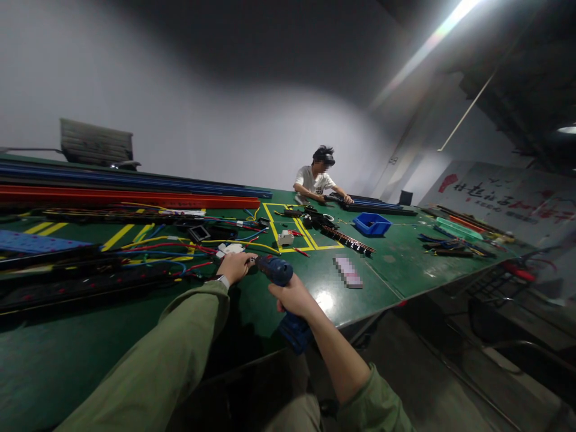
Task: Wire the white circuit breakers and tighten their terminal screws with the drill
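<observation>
My right hand [292,295] is wrapped round the grip of a blue cordless drill [278,270], its nose pointing left toward my left hand. Below the fist shows the drill's battery end. My left hand [236,267] is closed near the drill's tip, at the end of a long black strip. What its fingers pinch is hidden. A white part [230,249] lies just behind the left fingers. Red, blue and yellow wires [180,245] run from there to the left, among long black strips [90,289].
Across the green table [382,264] a person [315,180] handles black rails. A blue bin [371,224], a white breaker-like block [285,238], a copper-lined strip [348,240] and a blurred pink item [347,272] lie ahead. Orange rails [130,197] line the far left. The table's near edge runs under my arms.
</observation>
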The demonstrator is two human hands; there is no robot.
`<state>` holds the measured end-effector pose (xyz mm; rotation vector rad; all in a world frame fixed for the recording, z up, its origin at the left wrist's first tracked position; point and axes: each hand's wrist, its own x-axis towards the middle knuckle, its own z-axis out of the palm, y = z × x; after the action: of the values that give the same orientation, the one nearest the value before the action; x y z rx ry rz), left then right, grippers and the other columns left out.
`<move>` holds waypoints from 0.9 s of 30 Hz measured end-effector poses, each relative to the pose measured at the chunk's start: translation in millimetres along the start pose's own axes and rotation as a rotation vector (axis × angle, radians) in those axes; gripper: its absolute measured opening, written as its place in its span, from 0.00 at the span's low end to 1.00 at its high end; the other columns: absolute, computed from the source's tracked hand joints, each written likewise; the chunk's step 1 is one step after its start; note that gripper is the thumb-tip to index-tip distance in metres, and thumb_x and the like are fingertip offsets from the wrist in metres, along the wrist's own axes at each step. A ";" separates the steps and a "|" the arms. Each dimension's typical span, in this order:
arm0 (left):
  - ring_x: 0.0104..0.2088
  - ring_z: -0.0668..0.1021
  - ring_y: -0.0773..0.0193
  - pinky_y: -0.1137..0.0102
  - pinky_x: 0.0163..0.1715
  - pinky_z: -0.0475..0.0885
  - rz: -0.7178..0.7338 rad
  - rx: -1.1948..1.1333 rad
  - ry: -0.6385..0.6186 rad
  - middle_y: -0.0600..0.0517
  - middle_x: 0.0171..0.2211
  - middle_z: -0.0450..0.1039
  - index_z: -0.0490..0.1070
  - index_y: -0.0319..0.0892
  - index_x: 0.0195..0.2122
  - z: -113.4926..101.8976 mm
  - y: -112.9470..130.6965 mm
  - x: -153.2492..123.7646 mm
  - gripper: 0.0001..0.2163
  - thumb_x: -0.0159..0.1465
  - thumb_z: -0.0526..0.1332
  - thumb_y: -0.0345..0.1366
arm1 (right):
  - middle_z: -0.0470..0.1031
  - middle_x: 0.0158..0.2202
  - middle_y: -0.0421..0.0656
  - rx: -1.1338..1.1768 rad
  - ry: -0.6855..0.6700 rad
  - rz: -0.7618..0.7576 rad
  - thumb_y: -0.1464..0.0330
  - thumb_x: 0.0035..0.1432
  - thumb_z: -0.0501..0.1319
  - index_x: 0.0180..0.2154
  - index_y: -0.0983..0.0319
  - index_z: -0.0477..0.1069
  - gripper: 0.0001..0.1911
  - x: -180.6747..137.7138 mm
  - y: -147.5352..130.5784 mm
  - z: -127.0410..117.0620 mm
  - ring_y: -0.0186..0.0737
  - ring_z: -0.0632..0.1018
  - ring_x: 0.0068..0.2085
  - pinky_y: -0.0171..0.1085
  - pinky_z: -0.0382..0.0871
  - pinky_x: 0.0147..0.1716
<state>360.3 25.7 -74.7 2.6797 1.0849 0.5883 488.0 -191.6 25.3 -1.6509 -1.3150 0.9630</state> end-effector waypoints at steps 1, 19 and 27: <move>0.48 0.76 0.53 0.61 0.51 0.64 -0.001 0.000 -0.004 0.47 0.47 0.78 0.73 0.53 0.53 -0.2 0.0 0.0 0.18 0.66 0.51 0.44 | 0.63 0.17 0.31 0.002 -0.002 -0.002 0.67 0.54 0.58 0.41 0.62 0.66 0.11 0.0 -0.1 -0.1 0.32 0.69 0.16 0.29 0.60 0.16; 0.48 0.77 0.54 0.63 0.49 0.66 0.011 0.004 0.019 0.50 0.48 0.78 0.74 0.52 0.52 -0.3 -0.3 0.0 0.17 0.65 0.54 0.41 | 0.62 0.16 0.31 0.024 -0.010 0.010 0.69 0.54 0.58 0.47 0.63 0.66 0.17 -0.4 -2.2 -3.6 0.32 0.69 0.16 0.29 0.60 0.16; 0.47 0.77 0.56 0.64 0.49 0.66 0.023 0.015 0.030 0.51 0.48 0.78 0.74 0.54 0.52 5.3 -5.1 2.2 0.17 0.65 0.54 0.40 | 0.63 0.17 0.31 0.026 -0.002 0.018 0.69 0.54 0.58 0.44 0.63 0.66 0.14 -2.1 -2.5 -3.1 0.32 0.69 0.16 0.29 0.61 0.17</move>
<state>360.8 30.8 -80.5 2.7080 1.0724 0.6292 489.6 -193.7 29.0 -1.6450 -1.2861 0.9889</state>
